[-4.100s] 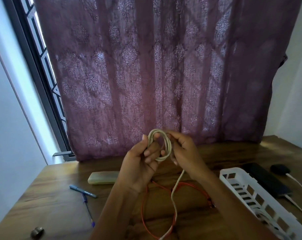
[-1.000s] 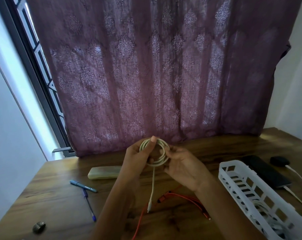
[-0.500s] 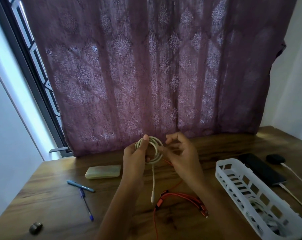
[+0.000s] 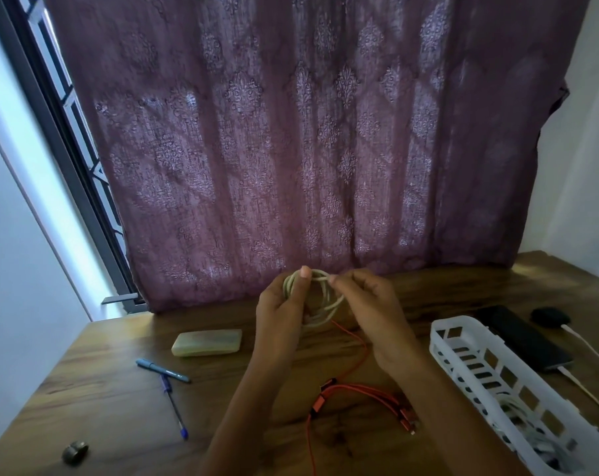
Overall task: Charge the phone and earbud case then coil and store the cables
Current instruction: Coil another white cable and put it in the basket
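- Lying nearest, at the lower left of the frame, a small metal ring sits on the wooden table.
- At lower centre an orange cable sprawls on the table between the two forearms, its connectors bunched near the right wrist; one strand runs up toward the hands.
- At lower right a white slotted basket stands on the table, with pale cable already in its near end.
- Left of centre two pens lie touching end to end: a blue marker and a purple pen. Just beyond them lies a pale green case.
- At the right edge a dark phone lies beside the basket with a white lead plugged into its near end. Past it, a small black earbud case has its own white lead attached.
- At centre, raised above the table, the left hand clamps a white cable coil, thumb pressed over the top of the loops, fingers curled behind them.
- The right hand is just beside it, thumb and forefinger pinching a strand at the top of the coil, the other fingers loosely bent. The coil hangs between the two hands, its loops showing mostly in the gap between them.
- Farthest back, a purple patterned curtain fills the upper frame, with a window frame at upper left.
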Demonstrator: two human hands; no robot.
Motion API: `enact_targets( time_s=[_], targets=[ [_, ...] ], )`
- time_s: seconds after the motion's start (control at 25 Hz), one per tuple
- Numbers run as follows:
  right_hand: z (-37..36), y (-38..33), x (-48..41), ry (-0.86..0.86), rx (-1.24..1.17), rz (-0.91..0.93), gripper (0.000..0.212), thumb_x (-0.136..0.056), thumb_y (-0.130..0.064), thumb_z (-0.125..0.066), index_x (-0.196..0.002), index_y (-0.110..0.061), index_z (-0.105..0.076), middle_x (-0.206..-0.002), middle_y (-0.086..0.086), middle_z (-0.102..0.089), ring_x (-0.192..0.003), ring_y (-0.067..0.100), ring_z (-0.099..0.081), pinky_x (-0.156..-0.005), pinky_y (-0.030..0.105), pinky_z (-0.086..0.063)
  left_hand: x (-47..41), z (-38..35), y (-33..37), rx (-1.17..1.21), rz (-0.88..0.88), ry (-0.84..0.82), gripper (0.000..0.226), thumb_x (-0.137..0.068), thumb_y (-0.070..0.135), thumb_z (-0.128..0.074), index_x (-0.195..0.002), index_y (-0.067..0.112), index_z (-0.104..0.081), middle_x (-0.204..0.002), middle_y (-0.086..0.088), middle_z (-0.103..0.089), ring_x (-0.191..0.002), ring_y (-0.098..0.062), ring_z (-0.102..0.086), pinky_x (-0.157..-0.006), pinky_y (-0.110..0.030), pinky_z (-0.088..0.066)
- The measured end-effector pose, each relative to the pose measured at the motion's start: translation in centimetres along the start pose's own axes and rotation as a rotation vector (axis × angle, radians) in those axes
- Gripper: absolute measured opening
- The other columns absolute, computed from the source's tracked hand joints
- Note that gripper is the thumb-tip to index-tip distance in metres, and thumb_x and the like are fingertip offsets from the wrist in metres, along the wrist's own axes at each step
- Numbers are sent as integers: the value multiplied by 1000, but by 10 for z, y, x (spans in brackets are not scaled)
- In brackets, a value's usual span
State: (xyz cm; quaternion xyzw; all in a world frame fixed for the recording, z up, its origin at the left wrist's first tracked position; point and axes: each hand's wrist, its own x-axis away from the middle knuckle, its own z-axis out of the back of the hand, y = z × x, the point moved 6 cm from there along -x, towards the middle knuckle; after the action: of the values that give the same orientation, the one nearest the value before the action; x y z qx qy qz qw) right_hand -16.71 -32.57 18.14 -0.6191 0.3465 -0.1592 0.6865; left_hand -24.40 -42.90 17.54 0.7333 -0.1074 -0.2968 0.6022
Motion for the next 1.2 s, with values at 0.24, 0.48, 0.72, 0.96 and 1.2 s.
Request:
enact_targets(
  time_s=[0.24, 0.48, 0.72, 0.96, 1.2],
  targets=[
    [9, -6, -8, -188, -173, -255, 31, -83, -23, -64, -54, -16, -54, -46, -5, -44, -50, 8, -47, -62, 24, -41, -1, -1, -1, -121, -100, -59, 31, -80, 40, -56, -92, 13, -65, -80, -6, -69, -73, -16, -65, -65, -28, -53],
    [19, -20, -13, -231, 25, -79, 25, -79, -23, -69, -61, -10, -58, -39, -11, -40, -38, 3, -34, -45, 20, -36, -1, -2, 1, -92, -120, -86, 30, -84, 37, -53, -88, 10, -64, -66, 0, -61, -57, -6, -54, -51, -17, -42],
    [21, -37, -14, -95, 461, 287, 22, -72, -29, -77, -65, -10, -68, -49, -3, -58, -45, 1, -48, -47, 15, -37, 0, 9, 7, -476, -257, 57, 16, -89, 36, -57, -87, 24, -66, -66, 5, -67, -61, -3, -61, -57, -24, -47],
    [13, -20, -9, -198, 251, 190, 10, -84, -19, -64, -84, -16, -73, -67, -3, -71, -66, 10, -66, -64, 20, -49, 3, 10, -8, 88, 63, -22, 24, -87, 31, -56, -84, 12, -70, -72, -5, -63, -62, -10, -55, -54, -20, -45],
    [-6, 20, 5, -250, -188, -292, 25, -94, -24, -49, -80, -10, -65, -53, -5, -58, -33, 2, -33, -31, 12, -19, 8, 4, -25, 389, 236, -18, 42, -85, 34, -52, -106, -1, -62, -97, -18, -65, -88, -25, -60, -79, -34, -48]
  ],
)
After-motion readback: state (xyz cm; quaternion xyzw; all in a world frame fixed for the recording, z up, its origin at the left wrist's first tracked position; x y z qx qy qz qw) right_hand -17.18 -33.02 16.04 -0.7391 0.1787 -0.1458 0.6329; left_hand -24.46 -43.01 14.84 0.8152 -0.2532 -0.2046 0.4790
